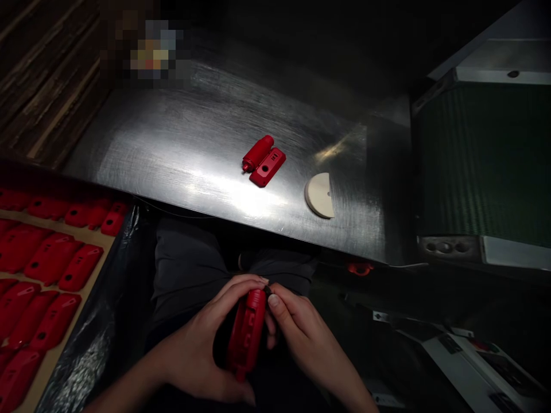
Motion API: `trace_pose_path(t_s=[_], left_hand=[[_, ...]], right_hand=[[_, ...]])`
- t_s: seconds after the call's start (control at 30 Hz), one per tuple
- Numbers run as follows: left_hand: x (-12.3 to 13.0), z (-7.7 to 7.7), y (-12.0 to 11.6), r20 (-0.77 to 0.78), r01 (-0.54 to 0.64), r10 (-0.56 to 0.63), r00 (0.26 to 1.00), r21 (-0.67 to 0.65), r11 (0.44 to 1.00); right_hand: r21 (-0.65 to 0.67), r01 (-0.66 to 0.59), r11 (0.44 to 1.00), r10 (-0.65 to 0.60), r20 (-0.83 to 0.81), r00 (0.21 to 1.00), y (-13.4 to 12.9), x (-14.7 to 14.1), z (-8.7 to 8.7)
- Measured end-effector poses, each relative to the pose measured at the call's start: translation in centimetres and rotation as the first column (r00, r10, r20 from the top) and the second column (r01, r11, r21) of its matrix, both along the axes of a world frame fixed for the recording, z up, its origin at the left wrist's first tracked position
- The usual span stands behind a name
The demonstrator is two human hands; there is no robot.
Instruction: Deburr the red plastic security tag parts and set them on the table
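Over my lap, my left hand (210,344) is wrapped around a red plastic housing (250,330), its thumb at the lower end and its fingers at the upper end. The housing stands on edge, with slots and recesses along its visible side. At its upper end, my right hand (297,321) pinches a small dark piece (267,290), too small to name, right against the red plastic. Beyond the hands, a red cylindrical part (259,151) lies on the metal table beside a flat red cover (268,167) with a round dark hole.
On the metal table (172,149) lies a pale half-round piece (319,195). At the left, a cardboard-lined box (64,321) holds rows of several red housings (54,258). A green conveyor belt (486,160) runs at the right, above a white control box (477,367).
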State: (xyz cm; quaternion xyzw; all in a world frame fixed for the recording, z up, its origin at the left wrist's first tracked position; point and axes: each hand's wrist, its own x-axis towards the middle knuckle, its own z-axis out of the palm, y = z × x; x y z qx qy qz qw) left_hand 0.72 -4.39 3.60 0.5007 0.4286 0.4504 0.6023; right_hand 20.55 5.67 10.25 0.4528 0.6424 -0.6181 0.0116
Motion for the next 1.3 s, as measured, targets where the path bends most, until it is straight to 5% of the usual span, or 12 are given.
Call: trace_pose_path(t_s=[0.3, 0.47, 0.7, 1.3], left_hand=[[-0.6, 0.2, -0.3, -0.075, -0.076, 0.075, 0.994, -0.007, 0.997], [-0.4, 0.6, -0.1, -0.134, -0.027, 0.038, 0.990, 0.077, 0.997], [-0.2, 1.1, 0.0, -0.186, -0.009, 0.030, 0.982, 0.113, 0.994], [-0.1, 1.0, 0.5, -0.182, -0.017, 0.029, 0.983, 0.064, 0.998]], right_hand=[[0.047, 0.129, 0.991, -0.129, -0.013, 0.992, 0.3, 2.3, -0.5], [0.147, -0.089, 0.985, 0.081, 0.059, 0.995, 1.1, 1.6, 1.7], [0.293, -0.382, 0.876, 0.331, 0.208, 0.920, 1.7, -0.2, 3.0], [0.345, -0.413, 0.843, 0.342, 0.249, 0.906, 2.2, -0.3, 2.7]])
